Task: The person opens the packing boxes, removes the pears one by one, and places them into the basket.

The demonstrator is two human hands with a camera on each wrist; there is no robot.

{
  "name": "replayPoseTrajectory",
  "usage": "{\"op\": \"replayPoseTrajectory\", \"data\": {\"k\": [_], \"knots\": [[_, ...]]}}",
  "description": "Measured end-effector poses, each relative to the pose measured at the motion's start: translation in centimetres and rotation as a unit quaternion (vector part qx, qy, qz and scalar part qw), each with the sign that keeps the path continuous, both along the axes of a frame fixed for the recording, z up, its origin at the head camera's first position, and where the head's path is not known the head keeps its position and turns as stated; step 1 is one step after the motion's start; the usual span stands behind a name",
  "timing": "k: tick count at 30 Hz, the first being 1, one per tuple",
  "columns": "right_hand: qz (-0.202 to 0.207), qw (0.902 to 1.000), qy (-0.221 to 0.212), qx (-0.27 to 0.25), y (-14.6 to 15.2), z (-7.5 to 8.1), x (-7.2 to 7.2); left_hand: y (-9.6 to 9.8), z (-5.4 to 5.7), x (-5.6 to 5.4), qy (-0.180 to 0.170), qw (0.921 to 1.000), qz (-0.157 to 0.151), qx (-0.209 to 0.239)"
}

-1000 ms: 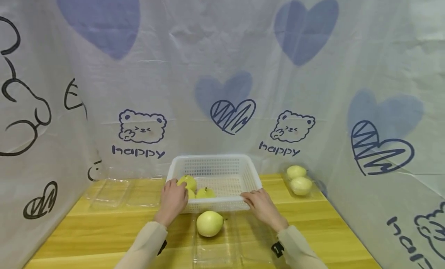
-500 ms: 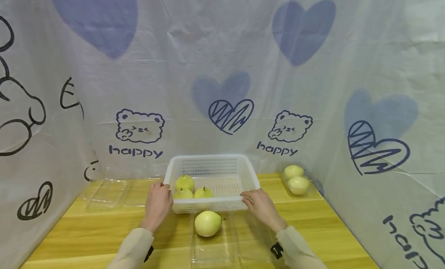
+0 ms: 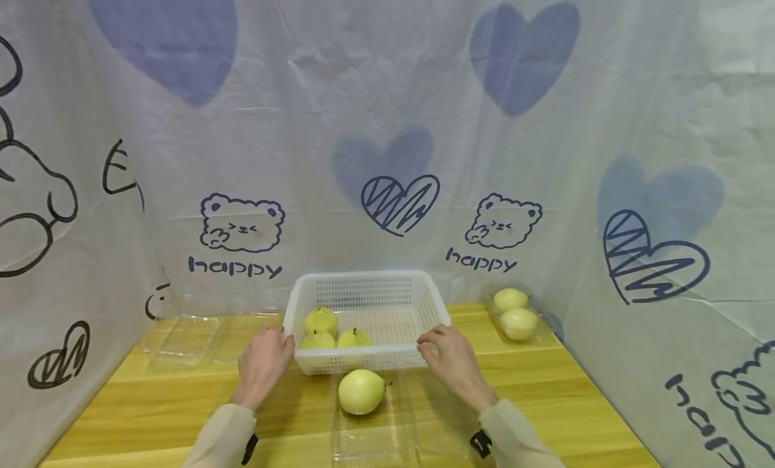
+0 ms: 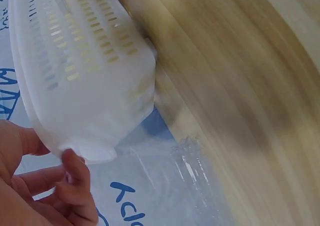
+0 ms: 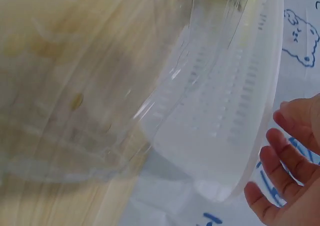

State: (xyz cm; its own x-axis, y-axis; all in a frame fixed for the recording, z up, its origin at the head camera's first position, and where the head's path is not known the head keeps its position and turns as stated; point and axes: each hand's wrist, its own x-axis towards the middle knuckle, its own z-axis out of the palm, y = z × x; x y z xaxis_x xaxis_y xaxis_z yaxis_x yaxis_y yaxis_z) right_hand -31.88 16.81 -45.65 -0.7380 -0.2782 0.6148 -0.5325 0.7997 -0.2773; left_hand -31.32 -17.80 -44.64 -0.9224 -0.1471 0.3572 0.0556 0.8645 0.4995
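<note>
In the head view, a white perforated plastic basket (image 3: pixel 369 357) stands mid-table with several yellow pears (image 3: pixel 321 320) in its left part. My left hand (image 3: pixel 265 360) is at its front left corner, the thumb beside the rim. The left wrist view shows loosely bent fingers (image 4: pixel 75 171) right at the basket corner (image 4: pixel 95 131). My right hand (image 3: pixel 453 360) is at the front right corner; in the right wrist view its fingers (image 5: pixel 280 161) are spread just off the rim. A single pear (image 3: pixel 362 391) sits in a clear plastic clamshell box (image 3: pixel 372 441) before the basket.
At the back right stands a clear box holding two pears (image 3: pixel 519 323). An open clear clamshell box (image 3: pixel 188 340) lies at the back left of the wooden table (image 3: pixel 151 414). Printed white curtains (image 3: pixel 363 85) enclose the back and sides.
My left hand has moved left, from over the pears to outside the basket's left corner. The right hand's fingers have loosened from the rim. The basket has barely moved.
</note>
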Motion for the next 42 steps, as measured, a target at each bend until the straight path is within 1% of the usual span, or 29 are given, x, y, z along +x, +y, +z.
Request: {"op": "replayPoseTrajectory", "data": {"k": [2,4,8,13,16,18,20,24,30,35,37,39,42], "knots": [[0.008,0.9999,0.009,0.009,-0.5,0.2,0.3,-0.1,0.0,0.0,-0.010,0.9999,0.001,0.003],[0.022,0.9996,-0.001,0.019,-1.0,0.4,0.6,-0.2,-0.1,-0.1,-0.014,0.9998,-0.003,0.010],[0.064,0.9957,-0.058,0.033,-2.1,0.7,1.1,-0.4,-0.2,-0.2,-0.032,0.9989,-0.012,0.033],[0.114,0.9846,-0.124,0.046,-3.3,0.7,1.7,-0.3,-0.5,-0.6,-0.041,0.9977,-0.022,0.049],[0.138,0.9778,-0.143,0.065,-3.9,0.6,2.0,-0.1,-0.7,-0.8,-0.042,0.9978,-0.026,0.045],[0.157,0.9732,-0.142,0.088,-4.3,0.5,2.1,0.0,-0.8,-0.9,-0.041,0.9981,-0.027,0.038],[0.171,0.9686,-0.129,0.127,-4.7,0.4,2.3,0.1,-0.9,-1.0,-0.034,0.9986,-0.027,0.029],[0.180,0.9558,-0.124,0.196,-5.5,0.3,2.5,0.2,-0.9,-1.0,-0.032,0.9990,-0.022,0.020],[0.196,0.9405,-0.135,0.243,-6.5,0.3,2.5,0.1,-0.8,-0.9,-0.037,0.9992,-0.017,0.004],[0.220,0.9249,-0.121,0.286,-6.9,-0.6,1.9,0.2,-0.6,-0.8,-0.037,0.9991,-0.020,-0.006],[0.226,0.9215,-0.114,0.294,-7.1,-1.0,1.6,0.2,-0.6,-0.8,-0.037,0.9991,-0.019,-0.007],[0.230,0.9203,-0.109,0.298,-7.3,-1.3,1.4,0.2,-0.6,-0.8,-0.035,0.9992,-0.017,-0.009],[0.227,0.9220,-0.110,0.294,-7.6,-1.3,1.4,0.1,-0.7,-0.8,-0.033,0.9993,-0.014,-0.011]]}}
